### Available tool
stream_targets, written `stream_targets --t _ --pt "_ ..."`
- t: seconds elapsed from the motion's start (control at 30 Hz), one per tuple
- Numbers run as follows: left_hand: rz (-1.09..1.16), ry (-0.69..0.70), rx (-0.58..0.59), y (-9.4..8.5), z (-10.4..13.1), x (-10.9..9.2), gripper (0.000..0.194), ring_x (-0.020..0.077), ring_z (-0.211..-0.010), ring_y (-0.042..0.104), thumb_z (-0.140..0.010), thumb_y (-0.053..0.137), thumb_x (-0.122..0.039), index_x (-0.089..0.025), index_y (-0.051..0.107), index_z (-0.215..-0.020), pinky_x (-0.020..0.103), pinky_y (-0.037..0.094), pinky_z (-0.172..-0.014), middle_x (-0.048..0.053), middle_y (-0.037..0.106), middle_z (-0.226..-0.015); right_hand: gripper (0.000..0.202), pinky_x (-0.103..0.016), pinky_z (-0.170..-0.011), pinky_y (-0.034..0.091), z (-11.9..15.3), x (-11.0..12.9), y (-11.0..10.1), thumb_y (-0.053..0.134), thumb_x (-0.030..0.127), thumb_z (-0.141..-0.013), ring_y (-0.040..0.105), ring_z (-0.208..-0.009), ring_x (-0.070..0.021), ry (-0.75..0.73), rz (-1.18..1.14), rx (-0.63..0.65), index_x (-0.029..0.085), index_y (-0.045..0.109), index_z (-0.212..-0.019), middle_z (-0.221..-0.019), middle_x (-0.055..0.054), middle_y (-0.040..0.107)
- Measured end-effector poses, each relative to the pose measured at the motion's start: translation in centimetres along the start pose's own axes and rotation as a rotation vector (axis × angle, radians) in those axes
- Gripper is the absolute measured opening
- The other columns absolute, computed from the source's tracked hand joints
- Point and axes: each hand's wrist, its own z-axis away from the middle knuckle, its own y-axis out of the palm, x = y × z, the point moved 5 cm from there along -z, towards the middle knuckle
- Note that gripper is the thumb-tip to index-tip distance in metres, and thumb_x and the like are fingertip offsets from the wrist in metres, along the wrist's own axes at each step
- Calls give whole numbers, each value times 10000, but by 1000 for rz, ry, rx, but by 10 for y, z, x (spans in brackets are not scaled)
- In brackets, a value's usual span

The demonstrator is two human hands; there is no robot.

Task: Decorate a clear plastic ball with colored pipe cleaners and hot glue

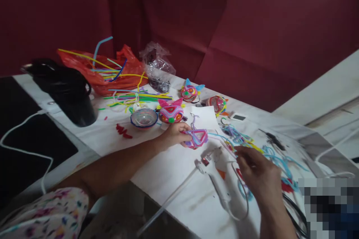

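Observation:
My left hand [178, 134] grips a small craft piece [198, 138] covered in purple, pink and red pipe cleaner. Light blue and pink pipe cleaner strands [220, 136] run from that piece toward my right hand [259, 173]. The right fingers are pinched together at the strands' far end. Between my hands, a white hot glue gun [217, 183] with a red light lies on the table, a clear glue stick [171, 198] sticking out of its back. Just behind the left hand sits a pink-eared animal head [171, 111] wound in pipe cleaner.
Behind stand a blue-eared head [189, 92] and a partly covered clear ball [217, 105]. A clear bowl-like half [144, 118] and red scraps [123, 131] lie left. Farther left are a black tumbler [75, 101] and a red bag [101, 82]. Pipe cleaners [276, 157] clutter the right.

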Motion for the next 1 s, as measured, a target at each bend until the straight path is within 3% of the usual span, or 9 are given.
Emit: stream_targets --t 0.1,0.17,0.27,0.43,0.63,0.83,1.0 --pt "3 15 -2 0 3 -6 182 161 -606 618 -623 712 -99 -159 638 -777 299 508 -570 6 663 -668 256 -315 -592 508 6 25 -23 528 305 -778 622 -590 -189 -6 36 -32 200 738 -879 -781 -69 734" --pt "6 40 3 -2 2 -9 211 153 -634 619 -631 721 -155 -163 624 -818 280 514 -585 -14 662 -694 247 -287 -617 504 9 29 -42 507 253 -785 643 -655 -182 56 55 -79 198 732 -870 -806 -64 735" --pt "7 61 30 -4 -7 -8 299 151 -671 625 -604 749 -239 -163 612 -859 259 522 -598 -35 674 -715 267 -269 -668 510 16 17 -66 494 191 -766 662 -694 -171 140 91 -144 194 727 -897 -822 -52 736" --pt "-7 69 52 -6 -15 -3 371 150 -681 626 -577 768 -278 -169 593 -886 279 533 -642 -64 676 -699 259 -243 -717 506 39 -8 -78 470 134 -830 666 -747 -164 253 230 -8 155 708 -929 -872 -74 744" --pt "-2 81 7 -10 -16 -5 393 137 -732 630 -568 788 -271 -173 604 -902 270 532 -695 -92 679 -690 343 -179 -781 454 54 -18 -64 389 47 -895 663 -843 -123 236 404 193 124 705 -1004 -982 -62 738" --pt "29 92 18 -8 -22 -2 442 127 -634 640 -467 821 -294 -174 619 -841 227 583 -551 -63 675 -666 388 -220 -826 445 35 -44 -26 455 17 -911 645 -985 -174 146 539 400 214 736 -1091 -1096 -67 718" --pt "41 99 9 -10 -23 -1 448 129 -628 656 -470 819 -279 -179 625 -861 219 604 -524 -54 686 -685 285 -268 -898 419 24 -55 -5 492 111 -972 597 -1027 -211 18 632 552 201 754 -1040 -1108 -99 693"
